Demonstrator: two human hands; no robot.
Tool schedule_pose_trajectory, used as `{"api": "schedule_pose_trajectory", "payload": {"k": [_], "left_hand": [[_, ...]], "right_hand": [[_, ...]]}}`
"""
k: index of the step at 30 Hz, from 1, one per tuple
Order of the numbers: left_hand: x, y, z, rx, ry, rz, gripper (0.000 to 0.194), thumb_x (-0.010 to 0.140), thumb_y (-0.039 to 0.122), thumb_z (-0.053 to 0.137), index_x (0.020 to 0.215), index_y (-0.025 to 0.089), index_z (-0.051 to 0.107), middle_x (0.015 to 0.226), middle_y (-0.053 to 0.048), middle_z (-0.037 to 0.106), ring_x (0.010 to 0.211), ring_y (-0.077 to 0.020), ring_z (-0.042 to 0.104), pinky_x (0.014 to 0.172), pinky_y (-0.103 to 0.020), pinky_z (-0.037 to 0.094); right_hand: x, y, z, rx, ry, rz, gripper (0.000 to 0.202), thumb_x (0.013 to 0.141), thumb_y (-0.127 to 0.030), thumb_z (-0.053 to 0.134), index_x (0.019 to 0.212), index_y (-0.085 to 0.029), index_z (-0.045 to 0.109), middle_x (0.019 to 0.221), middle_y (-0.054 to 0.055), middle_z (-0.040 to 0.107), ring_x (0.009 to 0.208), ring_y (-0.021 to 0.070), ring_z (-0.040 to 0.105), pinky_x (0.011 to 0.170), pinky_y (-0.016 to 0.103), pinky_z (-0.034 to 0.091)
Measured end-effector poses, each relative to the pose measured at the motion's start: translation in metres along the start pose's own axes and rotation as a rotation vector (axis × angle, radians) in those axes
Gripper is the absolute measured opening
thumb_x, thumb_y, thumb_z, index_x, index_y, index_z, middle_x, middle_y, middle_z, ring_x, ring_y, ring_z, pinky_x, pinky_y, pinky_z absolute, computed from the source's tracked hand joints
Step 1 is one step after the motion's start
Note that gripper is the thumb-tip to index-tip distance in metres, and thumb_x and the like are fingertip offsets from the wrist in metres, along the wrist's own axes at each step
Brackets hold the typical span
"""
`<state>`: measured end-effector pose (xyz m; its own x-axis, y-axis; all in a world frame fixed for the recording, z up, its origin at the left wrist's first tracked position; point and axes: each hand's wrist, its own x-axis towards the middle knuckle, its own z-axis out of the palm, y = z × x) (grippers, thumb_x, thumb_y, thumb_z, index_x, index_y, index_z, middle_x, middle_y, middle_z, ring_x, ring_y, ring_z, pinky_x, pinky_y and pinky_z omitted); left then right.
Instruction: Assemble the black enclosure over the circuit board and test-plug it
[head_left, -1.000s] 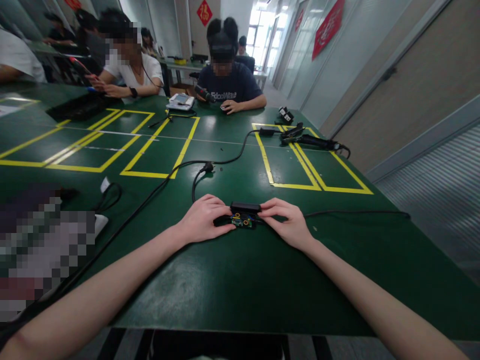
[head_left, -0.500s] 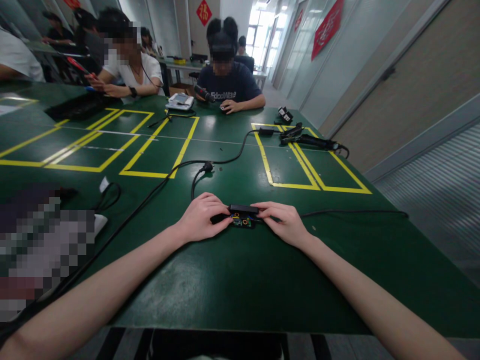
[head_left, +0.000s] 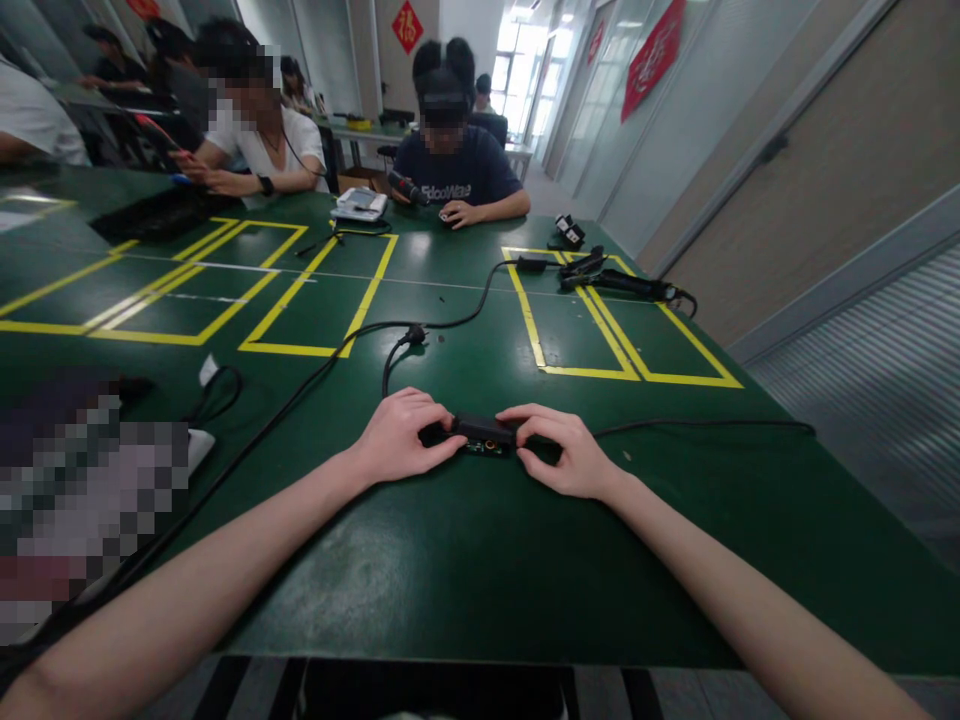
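Left hand, nearside of the plug: pinching left end of black cover. Cover is nearside-right of plug, partly over circuit board; long axis left-right, exposed side toward wearer. Right hand, further right of plug: thumb and fingers on cover's right end. Best: align both ends, tuck any wires, press evenly.
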<state>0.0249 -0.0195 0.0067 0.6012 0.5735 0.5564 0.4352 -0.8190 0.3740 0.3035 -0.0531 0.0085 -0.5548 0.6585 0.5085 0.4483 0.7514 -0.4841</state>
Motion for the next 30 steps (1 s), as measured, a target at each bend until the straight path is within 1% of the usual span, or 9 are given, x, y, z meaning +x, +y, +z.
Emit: {"api": "schedule_pose_trajectory", "payload": {"k": [3,8,12,18,24,30], "left_hand": [[0.0003,0.0006,-0.0006,-0.001,-0.02,-0.009,0.022,0.091,0.038,0.067,0.08,0.019,0.066,0.078,-0.002,0.075,0.07,-0.0173,0.069,0.078,-0.034,0.052],[0.0009,0.0014,-0.0019,-0.001,-0.045,-0.026,0.024,0.09,0.041,0.069,0.081,0.02,0.065,0.079,-0.002,0.074,0.073,-0.0179,0.07,0.08,-0.035,0.052],[0.0002,0.0,-0.0015,0.016,-0.069,-0.045,0.028,0.087,0.045,0.073,0.082,0.02,0.062,0.082,-0.003,0.074,0.074,-0.0187,0.069,0.078,-0.034,0.051],[0.0004,0.0003,-0.0019,0.029,-0.105,-0.068,0.031,0.082,0.045,0.077,0.086,0.021,0.058,0.087,-0.002,0.073,0.076,-0.0195,0.068,0.075,-0.033,0.049],[0.0013,0.0014,-0.0018,-0.008,-0.146,-0.057,0.031,0.081,0.04,0.08,0.092,0.021,0.058,0.097,-0.003,0.075,0.084,-0.021,0.07,0.079,-0.034,0.05],[0.0,-0.0011,-0.0008,0.005,-0.158,-0.046,0.031,0.08,0.037,0.081,0.095,0.021,0.059,0.096,-0.003,0.074,0.084,-0.021,0.07,0.077,-0.033,0.05]], "right_hand": [[0.0002,0.0004,0.001,-0.004,-0.024,0.031,0.018,0.089,-0.023,0.067,0.078,-0.023,0.052,0.117,0.013,0.075,0.104,0.0245,0.074,0.089,0.04,0.06],[0.0005,0.0024,0.0013,-0.003,-0.055,0.092,0.026,0.094,-0.026,0.063,0.075,-0.024,0.046,0.111,0.012,0.076,0.097,0.0229,0.073,0.083,0.037,0.058],[0.0007,0.0026,0.0002,-0.004,-0.071,0.085,0.026,0.094,-0.03,0.065,0.077,-0.024,0.046,0.109,0.013,0.075,0.096,0.0236,0.072,0.081,0.037,0.057],[0.0008,0.0037,-0.0004,-0.013,-0.079,0.085,0.024,0.093,-0.028,0.067,0.08,-0.024,0.048,0.109,0.013,0.075,0.095,0.0242,0.072,0.081,0.037,0.057],[0.0001,0.0051,0.0008,-0.004,-0.069,0.073,0.023,0.091,-0.028,0.07,0.084,-0.024,0.049,0.111,0.012,0.075,0.096,0.0235,0.072,0.081,0.036,0.057],[0.0001,0.005,0.0006,-0.007,-0.07,0.055,0.023,0.09,-0.027,0.072,0.087,-0.024,0.05,0.111,0.011,0.075,0.097,0.0236,0.072,0.083,0.037,0.058]]}}
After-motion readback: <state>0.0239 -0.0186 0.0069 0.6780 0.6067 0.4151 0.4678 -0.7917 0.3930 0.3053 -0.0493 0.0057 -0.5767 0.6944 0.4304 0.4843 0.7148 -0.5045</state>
